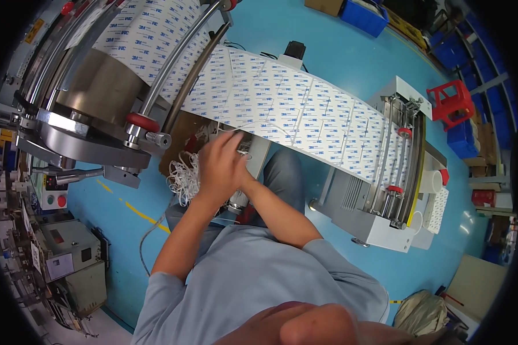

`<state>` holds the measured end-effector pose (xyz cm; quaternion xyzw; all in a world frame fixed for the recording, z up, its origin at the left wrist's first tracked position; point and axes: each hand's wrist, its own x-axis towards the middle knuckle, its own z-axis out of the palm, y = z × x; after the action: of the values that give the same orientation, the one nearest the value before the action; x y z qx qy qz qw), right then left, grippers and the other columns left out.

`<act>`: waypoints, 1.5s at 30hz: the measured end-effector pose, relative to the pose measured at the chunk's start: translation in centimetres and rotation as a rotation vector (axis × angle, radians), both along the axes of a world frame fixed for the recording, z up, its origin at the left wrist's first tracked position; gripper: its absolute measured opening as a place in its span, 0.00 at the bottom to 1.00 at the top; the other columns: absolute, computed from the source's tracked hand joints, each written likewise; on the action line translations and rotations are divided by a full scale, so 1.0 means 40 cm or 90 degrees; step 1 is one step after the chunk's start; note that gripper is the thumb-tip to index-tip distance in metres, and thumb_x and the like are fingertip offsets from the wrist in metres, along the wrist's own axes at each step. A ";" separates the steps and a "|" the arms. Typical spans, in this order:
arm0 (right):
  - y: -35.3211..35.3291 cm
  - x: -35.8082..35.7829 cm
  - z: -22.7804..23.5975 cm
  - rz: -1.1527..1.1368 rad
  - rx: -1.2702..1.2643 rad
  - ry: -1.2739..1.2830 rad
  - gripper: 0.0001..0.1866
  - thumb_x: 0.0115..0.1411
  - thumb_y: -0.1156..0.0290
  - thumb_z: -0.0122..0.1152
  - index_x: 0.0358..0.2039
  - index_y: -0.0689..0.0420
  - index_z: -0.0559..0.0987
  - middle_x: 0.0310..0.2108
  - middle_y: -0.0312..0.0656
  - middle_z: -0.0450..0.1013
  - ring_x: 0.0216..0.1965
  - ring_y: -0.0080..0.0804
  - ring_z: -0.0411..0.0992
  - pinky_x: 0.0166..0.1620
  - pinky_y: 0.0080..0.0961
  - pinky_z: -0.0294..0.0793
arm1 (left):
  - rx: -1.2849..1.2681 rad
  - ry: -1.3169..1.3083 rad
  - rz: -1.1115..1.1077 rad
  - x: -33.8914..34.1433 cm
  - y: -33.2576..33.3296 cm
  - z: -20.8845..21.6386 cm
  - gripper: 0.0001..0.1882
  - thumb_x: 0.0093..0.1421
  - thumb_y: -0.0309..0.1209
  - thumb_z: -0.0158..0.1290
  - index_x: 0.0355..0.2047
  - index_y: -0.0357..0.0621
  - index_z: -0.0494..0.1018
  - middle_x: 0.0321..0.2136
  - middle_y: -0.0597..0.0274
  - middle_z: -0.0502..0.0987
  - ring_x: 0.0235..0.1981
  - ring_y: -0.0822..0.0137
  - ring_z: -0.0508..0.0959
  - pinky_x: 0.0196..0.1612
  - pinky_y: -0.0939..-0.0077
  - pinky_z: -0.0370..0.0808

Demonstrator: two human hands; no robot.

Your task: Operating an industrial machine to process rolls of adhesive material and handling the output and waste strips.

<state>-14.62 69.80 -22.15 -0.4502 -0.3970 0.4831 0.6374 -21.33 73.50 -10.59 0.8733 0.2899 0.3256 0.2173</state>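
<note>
My left hand (220,164) is at the near edge of a long white web with blue print (328,112), its fingers bent and smeared by motion. My right hand (245,176) lies behind and against it, mostly hidden, its fingers out of sight. A thin white strip (262,122) arcs over the web surface close to my left fingertips; whether a hand grips it I cannot tell. Just left of my hands hangs a loose tangle of thin white strips (184,178), by a brown carton (181,141). Slanting lines cross the web.
Left stands a machine with a large metal roller (101,86), steel bars and a red collar (143,122). At right the web meets another roller unit (394,167). Beyond are a red stool (450,103) and blue bins (365,17). A cable (149,241) trails on the floor.
</note>
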 end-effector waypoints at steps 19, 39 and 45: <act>0.223 -0.187 -0.053 0.084 -0.172 0.103 0.10 0.62 0.71 0.48 0.41 0.59 0.74 0.33 0.32 0.70 0.32 0.17 0.67 0.37 0.17 0.70 | -0.674 -0.233 -0.017 -0.347 0.351 -0.201 0.06 0.57 0.25 0.50 0.34 0.39 0.73 0.32 0.63 0.74 0.35 0.74 0.73 0.41 0.81 0.69; 0.256 -0.191 0.025 0.038 -0.136 0.212 0.11 0.63 0.69 0.46 0.44 0.58 0.70 0.32 0.34 0.71 0.30 0.17 0.67 0.35 0.17 0.69 | -1.173 -0.516 0.237 -0.437 0.306 -0.272 0.06 0.54 0.27 0.48 0.33 0.47 0.70 0.18 0.74 0.64 0.18 0.77 0.62 0.23 0.81 0.61; 0.248 -0.207 0.008 0.033 -0.173 0.165 0.09 0.64 0.67 0.45 0.38 0.58 0.71 0.30 0.34 0.71 0.28 0.16 0.67 0.34 0.15 0.68 | -0.808 -0.430 0.360 -0.464 0.281 -0.254 0.11 0.50 0.23 0.50 0.35 0.42 0.69 0.27 0.69 0.68 0.20 0.78 0.64 0.24 0.84 0.62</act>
<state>-22.92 79.72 -21.84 -0.4556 -0.2538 0.6030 0.6036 -39.89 84.75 -20.76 0.3274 0.5512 0.3890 0.6615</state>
